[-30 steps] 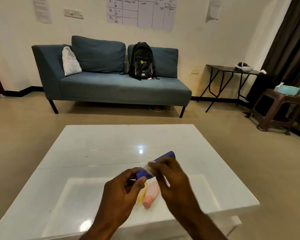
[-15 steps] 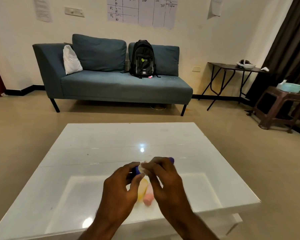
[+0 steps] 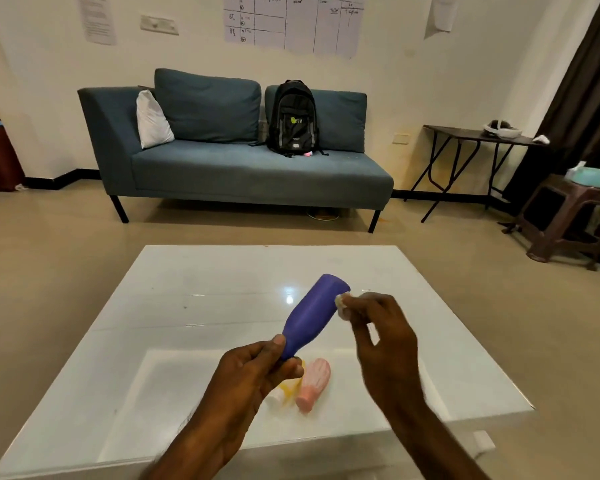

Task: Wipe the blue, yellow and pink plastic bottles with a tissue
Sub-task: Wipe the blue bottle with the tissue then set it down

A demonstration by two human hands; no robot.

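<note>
Blue bottle [image 3: 312,315] is held above the surface [image 3: 187,306], neck closed in the left hand [image 3: 246,379], while the right hand [image 3: 381,337] pinches a wadded tissue [image 3: 342,301] against its far end. Yellow bottle [image 3: 288,389] and pink bottle [image 3: 313,384] lie on the surface just beyond the left hand, judged not yet wiped.

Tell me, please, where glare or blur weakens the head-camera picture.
Head view: a ceiling-light glare spot sits on the glossy white table beyond the blue bottle; the right hand with the tissue is motion-blurred; wide-angle distortion bows the frame edges.
</note>
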